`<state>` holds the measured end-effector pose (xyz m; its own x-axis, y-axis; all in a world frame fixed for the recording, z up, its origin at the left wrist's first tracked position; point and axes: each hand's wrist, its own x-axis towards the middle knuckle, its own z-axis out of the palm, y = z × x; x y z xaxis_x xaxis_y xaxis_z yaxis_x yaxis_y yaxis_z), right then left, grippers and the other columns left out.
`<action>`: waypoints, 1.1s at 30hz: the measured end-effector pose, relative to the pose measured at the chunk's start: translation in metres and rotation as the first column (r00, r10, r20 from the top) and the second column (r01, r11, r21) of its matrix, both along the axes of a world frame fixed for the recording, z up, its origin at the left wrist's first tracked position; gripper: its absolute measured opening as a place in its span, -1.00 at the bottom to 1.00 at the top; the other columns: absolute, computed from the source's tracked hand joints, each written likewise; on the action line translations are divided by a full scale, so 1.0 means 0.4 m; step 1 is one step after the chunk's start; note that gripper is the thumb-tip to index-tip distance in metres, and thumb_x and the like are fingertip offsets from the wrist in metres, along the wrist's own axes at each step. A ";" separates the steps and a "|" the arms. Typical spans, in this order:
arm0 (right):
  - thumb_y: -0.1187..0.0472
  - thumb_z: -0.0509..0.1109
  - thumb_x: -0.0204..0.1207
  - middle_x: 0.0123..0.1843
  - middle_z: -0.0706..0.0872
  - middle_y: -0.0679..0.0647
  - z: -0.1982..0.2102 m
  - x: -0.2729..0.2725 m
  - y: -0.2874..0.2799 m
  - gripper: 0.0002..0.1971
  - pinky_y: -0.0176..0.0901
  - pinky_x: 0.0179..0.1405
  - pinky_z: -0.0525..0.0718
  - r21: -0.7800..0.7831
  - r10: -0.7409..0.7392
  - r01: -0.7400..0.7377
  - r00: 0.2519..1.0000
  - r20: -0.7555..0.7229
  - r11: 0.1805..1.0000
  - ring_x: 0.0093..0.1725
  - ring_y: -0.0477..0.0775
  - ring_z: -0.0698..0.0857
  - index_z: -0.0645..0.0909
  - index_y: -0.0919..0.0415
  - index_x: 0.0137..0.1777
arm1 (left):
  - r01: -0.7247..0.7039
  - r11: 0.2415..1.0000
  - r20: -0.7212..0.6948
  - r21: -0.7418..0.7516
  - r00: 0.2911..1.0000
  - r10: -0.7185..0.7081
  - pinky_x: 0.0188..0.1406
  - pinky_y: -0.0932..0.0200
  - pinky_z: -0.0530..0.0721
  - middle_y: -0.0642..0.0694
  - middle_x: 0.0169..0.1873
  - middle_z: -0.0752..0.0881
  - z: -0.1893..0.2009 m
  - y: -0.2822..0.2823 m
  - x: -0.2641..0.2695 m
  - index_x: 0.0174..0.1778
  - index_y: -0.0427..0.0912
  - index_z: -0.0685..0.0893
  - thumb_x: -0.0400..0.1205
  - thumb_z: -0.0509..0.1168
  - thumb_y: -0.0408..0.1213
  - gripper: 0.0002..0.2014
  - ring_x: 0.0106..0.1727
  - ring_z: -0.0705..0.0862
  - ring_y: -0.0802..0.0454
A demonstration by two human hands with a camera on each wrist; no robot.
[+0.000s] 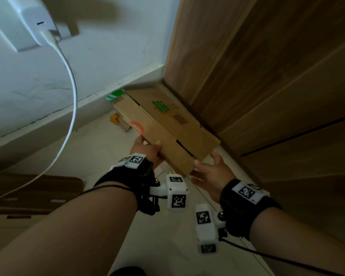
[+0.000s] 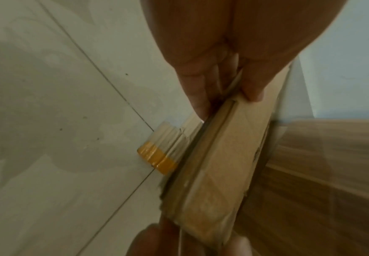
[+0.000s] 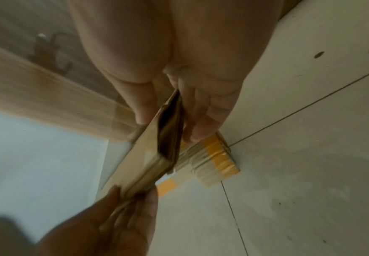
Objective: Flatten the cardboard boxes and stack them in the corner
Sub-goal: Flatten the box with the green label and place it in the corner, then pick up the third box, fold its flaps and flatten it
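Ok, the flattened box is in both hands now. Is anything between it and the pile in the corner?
Nothing visible. The flattened box, held by the left hand and the right hand, hangs tilted above the stacked cardboard in the corner, its far end already over the pile. The wooden panel runs close along its right edge.

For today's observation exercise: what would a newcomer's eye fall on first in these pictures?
First, the flattened cardboard box, held at its near edge by the left hand and right hand, tilted over the stack in the corner. Then the white charger on the wall at upper left, its cable trailing down.
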<state>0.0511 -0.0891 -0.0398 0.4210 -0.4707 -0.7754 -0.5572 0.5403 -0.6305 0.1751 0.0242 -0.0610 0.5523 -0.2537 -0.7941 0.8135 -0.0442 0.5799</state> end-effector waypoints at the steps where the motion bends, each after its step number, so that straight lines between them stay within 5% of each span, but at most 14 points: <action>1: 0.33 0.30 0.58 0.29 0.63 0.19 -0.005 0.006 0.006 -0.25 -0.05 -0.15 0.63 -0.014 0.022 -0.023 1.000 -0.011 1.000 -0.01 0.14 0.68 -0.01 -0.07 0.63 | 0.056 0.997 0.032 0.055 0.998 -0.058 -0.04 -0.09 0.74 -0.16 0.18 0.67 0.003 -0.007 0.003 0.49 -0.04 0.35 0.62 0.23 -0.40 -0.49 0.10 0.69 -0.20; 3: 0.36 0.30 0.57 0.47 0.50 0.22 -0.015 0.022 0.008 -0.20 0.03 0.00 0.66 -0.037 0.042 -0.043 0.998 -0.037 0.998 0.17 0.21 0.63 -0.06 -0.08 0.66 | 0.239 0.946 0.114 0.221 0.957 -0.268 0.08 -0.17 0.75 -0.18 0.14 0.70 -0.004 -0.012 0.007 0.54 -0.02 0.27 0.60 0.26 -0.34 -0.42 0.10 0.71 -0.21; 5: 0.34 0.34 0.54 0.56 0.39 0.22 -0.020 0.041 0.001 -0.14 0.10 0.19 0.62 -0.054 0.070 -0.074 0.995 -0.070 0.996 0.33 0.25 0.56 -0.10 -0.10 0.67 | 0.473 0.783 0.148 0.404 0.811 -0.566 0.22 -0.18 0.69 -0.23 0.23 0.70 -0.010 -0.007 0.008 0.64 -0.07 0.04 0.61 0.26 -0.30 -0.28 0.21 0.68 -0.24; 7: 0.27 0.40 0.50 0.60 0.35 0.22 -0.021 0.061 -0.005 -0.10 0.08 0.25 0.61 -0.046 0.136 -0.142 0.986 -0.099 0.989 0.42 0.26 0.50 -0.11 -0.12 0.66 | 0.543 0.685 0.157 0.486 0.716 -0.680 0.30 -0.12 0.64 -0.18 0.36 0.62 -0.020 0.002 0.005 0.65 -0.15 0.02 0.63 0.24 -0.29 -0.29 0.31 0.63 -0.23; 11: 0.18 0.46 0.45 0.62 0.33 0.22 -0.025 0.077 -0.019 -0.05 0.13 0.35 0.60 -0.053 0.231 -0.243 0.957 -0.173 0.968 0.42 0.26 0.50 -0.11 -0.11 0.67 | 0.586 0.687 0.103 0.430 0.723 -0.683 0.41 0.07 0.53 -0.10 0.56 0.42 -0.041 0.027 0.001 0.65 -0.13 0.05 0.62 0.25 -0.34 -0.29 0.48 0.49 -0.11; 15: 0.18 0.46 0.45 0.65 0.25 0.19 -0.035 0.054 -0.029 -0.06 0.14 0.33 0.60 -0.108 0.257 -0.284 0.943 -0.211 0.953 0.44 0.27 0.50 -0.09 -0.12 0.66 | 0.533 0.760 0.141 0.372 0.777 -0.614 0.36 -0.07 0.60 -0.23 0.47 0.51 -0.047 0.041 -0.010 0.60 -0.11 0.22 0.58 0.30 -0.36 -0.34 0.39 0.58 -0.22; 21: 0.21 0.46 0.41 0.62 0.32 0.20 -0.022 0.040 -0.023 -0.10 0.18 0.33 0.61 -0.145 0.261 -0.314 0.918 -0.297 0.938 0.52 0.28 0.42 0.01 -0.08 0.66 | 0.499 0.789 0.068 0.360 0.829 -0.555 0.47 -0.05 0.51 -0.14 0.54 0.45 -0.056 0.076 0.002 0.62 -0.07 0.17 0.59 0.30 -0.31 -0.31 0.47 0.50 -0.12; 25: 0.26 0.43 0.47 0.55 0.41 0.26 0.005 0.049 0.002 -0.24 0.05 0.12 0.59 -0.162 0.312 -0.365 0.908 -0.279 0.917 0.44 0.31 0.52 0.15 0.09 0.61 | 0.469 0.809 0.063 0.354 0.851 -0.521 0.50 -0.03 0.48 -0.17 0.55 0.43 -0.053 0.127 0.000 0.61 -0.10 0.19 0.60 0.29 -0.33 -0.33 0.49 0.49 -0.11; 30: 0.28 0.36 0.53 0.54 0.42 0.17 0.035 0.062 0.051 -0.38 0.11 0.32 0.62 -0.164 0.438 -0.489 0.857 -0.270 0.857 0.36 0.16 0.55 0.29 0.12 0.58 | 0.369 0.878 0.071 0.305 0.911 -0.407 0.18 0.04 0.65 -0.24 0.48 0.50 -0.035 0.226 -0.026 0.58 -0.11 0.26 0.58 0.29 -0.42 -0.36 0.41 0.56 -0.22; 33: 0.25 0.37 0.52 0.44 0.49 0.17 0.037 0.069 0.095 -0.39 0.02 0.21 0.63 -0.127 0.460 -0.494 0.859 -0.225 0.860 0.35 0.17 0.56 0.31 0.13 0.57 | 0.353 0.878 0.030 0.322 0.924 -0.382 0.11 0.08 0.65 -0.20 0.50 0.47 -0.015 0.297 -0.041 0.57 -0.11 0.30 0.59 0.29 -0.41 -0.39 0.41 0.55 -0.18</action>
<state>0.0788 -0.0511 -0.0250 0.4888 -0.3822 -0.7842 -0.8309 0.0698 -0.5520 0.1586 0.1431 -0.0669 0.5395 -0.2056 -0.8165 0.6492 -0.5160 0.5588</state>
